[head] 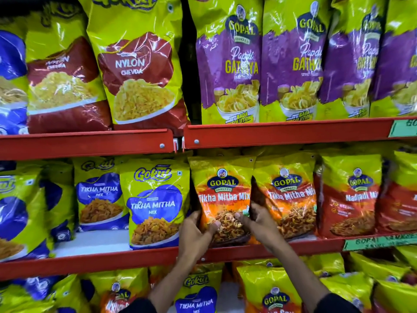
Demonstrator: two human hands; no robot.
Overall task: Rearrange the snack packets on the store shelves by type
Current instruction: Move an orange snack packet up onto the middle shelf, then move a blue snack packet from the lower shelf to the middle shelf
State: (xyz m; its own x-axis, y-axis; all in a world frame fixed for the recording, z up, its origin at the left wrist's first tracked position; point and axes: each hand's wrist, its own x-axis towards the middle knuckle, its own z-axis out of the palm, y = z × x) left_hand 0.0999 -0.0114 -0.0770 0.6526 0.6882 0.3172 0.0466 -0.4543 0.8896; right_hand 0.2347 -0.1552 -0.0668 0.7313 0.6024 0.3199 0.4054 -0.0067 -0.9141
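Note:
An orange and yellow Gopal Tikha Mitha Mix packet (222, 190) stands upright on the middle shelf, just right of the gap between two shelf sections. My left hand (195, 231) grips its lower left edge. My right hand (257, 219) grips its lower right edge, fingers tucked between it and a second Gopal Tikha Mitha Mix packet (291, 195). To the left stands a blue and yellow Gokul Tikha Mitha Mix packet (155, 204), with another Gokul Tikha Mitha packet (99, 195) set further back.
Red shelf rails (282, 134) run across the view. The top shelf holds Nylon Chevda packets (137, 71) and purple Papdi Gathiya packets (230, 64). Red Gopal Nadiyadi Mix packets (352, 197) stand at the right. A bare white shelf patch (94, 241) shows left of centre. Mixed packets fill the bottom shelf.

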